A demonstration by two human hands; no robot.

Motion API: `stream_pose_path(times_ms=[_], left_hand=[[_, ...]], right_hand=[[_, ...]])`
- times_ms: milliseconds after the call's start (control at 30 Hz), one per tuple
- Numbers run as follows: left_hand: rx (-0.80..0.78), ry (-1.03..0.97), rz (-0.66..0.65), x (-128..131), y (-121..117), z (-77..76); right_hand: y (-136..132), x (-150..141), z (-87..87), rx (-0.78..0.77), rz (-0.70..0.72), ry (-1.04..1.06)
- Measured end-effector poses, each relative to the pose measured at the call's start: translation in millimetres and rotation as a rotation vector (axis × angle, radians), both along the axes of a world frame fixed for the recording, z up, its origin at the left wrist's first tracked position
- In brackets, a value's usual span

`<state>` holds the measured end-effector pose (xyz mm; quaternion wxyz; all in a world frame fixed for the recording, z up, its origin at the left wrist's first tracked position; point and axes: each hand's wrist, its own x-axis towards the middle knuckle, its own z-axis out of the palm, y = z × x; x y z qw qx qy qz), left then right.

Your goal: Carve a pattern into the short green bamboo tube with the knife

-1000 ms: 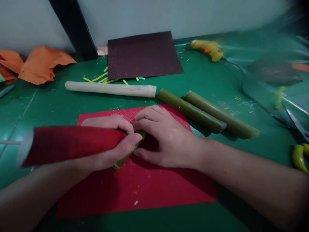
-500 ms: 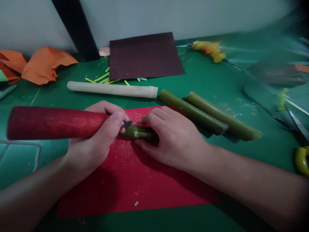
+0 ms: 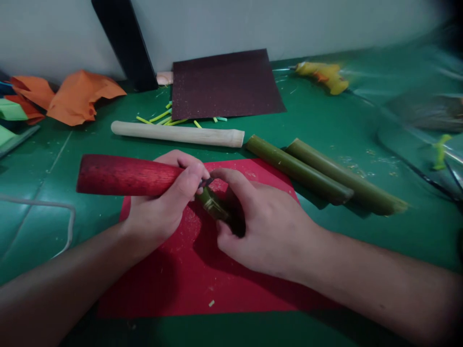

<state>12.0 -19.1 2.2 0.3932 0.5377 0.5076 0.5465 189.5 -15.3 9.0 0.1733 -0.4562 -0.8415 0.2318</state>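
Note:
My left hand [image 3: 164, 207] is closed round a knife with a long red wooden handle [image 3: 123, 174]; only a short dark bit of blade shows at my thumb. The blade tip meets a short green bamboo piece [image 3: 212, 206], tilted over the red sheet [image 3: 202, 270]. My right hand [image 3: 260, 221] wraps the other end of that piece, index finger curled over its top. Fine shavings lie scattered on the sheet.
Two longer green bamboo sticks [image 3: 325, 176] lie right of the sheet, a pale peeled stick [image 3: 177, 133] behind it. Further back are a dark sandpaper sheet [image 3: 226, 84], orange crumpled paper [image 3: 85, 96], a yellow glue gun [image 3: 323, 75] and a white cord [image 3: 54, 212] at the left.
The knife handle swung up and to the right and now lies level. The bamboo piece has turned from level to tilted, and my right index finger curled over it.

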Motion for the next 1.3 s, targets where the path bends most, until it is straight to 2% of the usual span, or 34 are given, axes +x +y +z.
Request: stream_pose_path(times_ms=[167, 333, 433, 633, 767, 1033, 1300], left_hand=[[0.021, -0.127, 0.056, 1.2, 2.0, 1.7], [-0.004, -0.287, 0.272, 1.3, 8.4, 5.4], [-0.088, -0.330, 0.301, 1.6, 12.5, 5.1], [-0.178, -0.343, 0.326, 5.5, 15.0, 5.9], [-0.213, -0.395, 0.315, 6.0, 16.1, 6.9], [-0.211, -0.473, 0.255, 3.1, 19.2, 4.9], [-0.042, -0.494, 0.407, 1.1, 17.6, 9.3]], right_hand=[[2.5, -3.2, 4.1, -0.167, -0.042, -0.037], [4.1, -4.4, 4.8, -0.221, -0.049, -0.059], [3.8, -2.7, 4.1, -0.185, -0.028, -0.040], [6.1, 2.9, 0.0, -0.020, 0.008, 0.125], [9.8, 4.5, -4.3, 0.063, 0.104, 0.228], [12.6, 1.6, -12.3, 0.062, 0.177, 0.266], [14.4, 4.2, -14.8, 0.096, 0.265, 0.327]])
